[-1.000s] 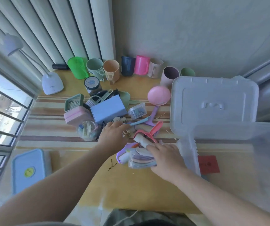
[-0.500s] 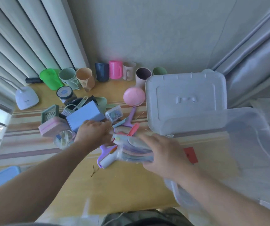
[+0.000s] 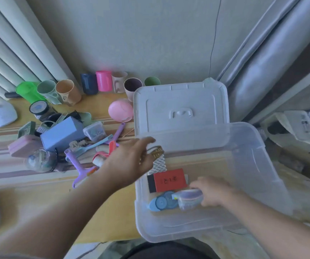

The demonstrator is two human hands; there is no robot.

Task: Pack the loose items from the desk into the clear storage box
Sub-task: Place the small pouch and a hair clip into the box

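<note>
The clear storage box (image 3: 258, 165) stands at the desk's right front. My right hand (image 3: 212, 191) is inside it, shut on a clear packet of pastel pads (image 3: 189, 198) held low near the box floor. Beside the packet lie a blue round tape dispenser (image 3: 161, 201), a red card (image 3: 170, 180) and a white mesh piece (image 3: 157, 164). My left hand (image 3: 131, 161) hovers at the box's left wall, fingers loosely curled; a gold band (image 3: 157, 151) shows by its fingertips. Whether it holds that, I cannot tell. Loose items remain in a pile (image 3: 86, 144) to the left.
The box's white lid (image 3: 180, 107) lies flat behind the box. A row of coloured cups (image 3: 103, 83) lines the back wall. A blue box (image 3: 61, 133), pink case (image 3: 22, 146), pink round dish (image 3: 120, 111) and purple scraper (image 3: 77, 165) sit left. White lamp base (image 3: 3, 114) far left.
My right hand carried the pastel packet from the desk rightwards and down into the box. My left hand left the pile and moved right to the box's wall. The view swung right.
</note>
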